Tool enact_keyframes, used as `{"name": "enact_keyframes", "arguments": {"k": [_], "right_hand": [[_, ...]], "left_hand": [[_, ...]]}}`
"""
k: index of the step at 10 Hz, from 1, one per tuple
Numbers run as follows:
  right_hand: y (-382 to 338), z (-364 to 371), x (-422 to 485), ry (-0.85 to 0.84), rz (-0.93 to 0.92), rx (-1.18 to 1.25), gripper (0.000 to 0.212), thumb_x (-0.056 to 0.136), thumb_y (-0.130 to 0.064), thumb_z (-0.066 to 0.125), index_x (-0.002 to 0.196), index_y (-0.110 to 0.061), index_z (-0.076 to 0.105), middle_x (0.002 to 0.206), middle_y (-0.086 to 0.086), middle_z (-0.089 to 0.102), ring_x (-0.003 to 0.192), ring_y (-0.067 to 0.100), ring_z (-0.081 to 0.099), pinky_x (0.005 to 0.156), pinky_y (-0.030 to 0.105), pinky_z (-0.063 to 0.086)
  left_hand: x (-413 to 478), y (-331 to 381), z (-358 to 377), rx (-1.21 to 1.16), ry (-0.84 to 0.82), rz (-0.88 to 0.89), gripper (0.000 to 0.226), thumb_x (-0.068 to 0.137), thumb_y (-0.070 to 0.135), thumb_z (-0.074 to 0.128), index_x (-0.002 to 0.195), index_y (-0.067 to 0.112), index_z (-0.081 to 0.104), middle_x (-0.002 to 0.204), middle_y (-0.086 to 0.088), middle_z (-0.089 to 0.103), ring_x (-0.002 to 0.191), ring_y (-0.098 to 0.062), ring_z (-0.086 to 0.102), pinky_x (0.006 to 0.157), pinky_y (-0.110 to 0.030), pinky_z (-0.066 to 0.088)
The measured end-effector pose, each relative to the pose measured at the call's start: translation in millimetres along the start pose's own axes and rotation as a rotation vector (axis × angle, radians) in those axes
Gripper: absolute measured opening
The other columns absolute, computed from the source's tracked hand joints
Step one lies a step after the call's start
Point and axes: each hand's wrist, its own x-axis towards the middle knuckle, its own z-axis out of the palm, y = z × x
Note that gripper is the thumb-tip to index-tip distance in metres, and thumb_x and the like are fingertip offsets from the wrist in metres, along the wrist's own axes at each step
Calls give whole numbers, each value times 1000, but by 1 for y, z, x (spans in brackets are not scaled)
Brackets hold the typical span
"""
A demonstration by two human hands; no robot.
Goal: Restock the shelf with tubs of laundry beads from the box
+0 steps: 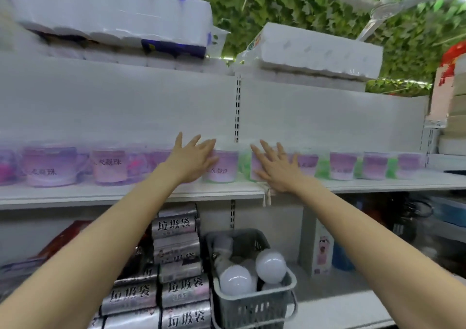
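Two tubs point(224, 163) at my 12 o'clock | left hand point(191, 161), right hand point(276, 171) spread-fingered, apparently touching | risk: uneven shove tips them off shelf point(126, 193)

Two hands point(191, 162), one basket point(252, 306), two clear bulbs point(235, 279), two paper-roll packs point(113, 13); tubs point(50, 164) too blurred to count.

light: bright, even, soft shadows | blur: motion smear throughout | edges: wide-angle bending

Fingers spread flat on both hands: left hand point(194, 159) on a purple tub point(224, 167), right hand point(277, 169) on the next tub point(255, 171). More tubs line the shelf point(126, 192) - bulb basket point(252, 303) underneath.
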Motion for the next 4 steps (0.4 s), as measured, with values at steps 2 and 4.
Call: {"name": "enact_keyframes", "arguments": {"k": [2,4], "right_hand": [[0,-8,-6,-1,-63,-56,70,95,-59,21,148,-32,-16,156,-1,-24,143,34,-18,107,66,-8],[-6,-24,-33,267,-194,-44,61,98,-54,20,149,-36,-8,158,1,-15,145,32,-11,109,63,-8]], "left_hand": [[-17,34,-4,111,-50,-138,74,93,60,12,145,18,-20,155,-3,-21,144,-22,-12,111,-53,-8],[-39,56,-28,37,192,-123,68,94,56,13,146,25,-18,156,0,-17,144,-19,-10,113,-49,-8]]}}
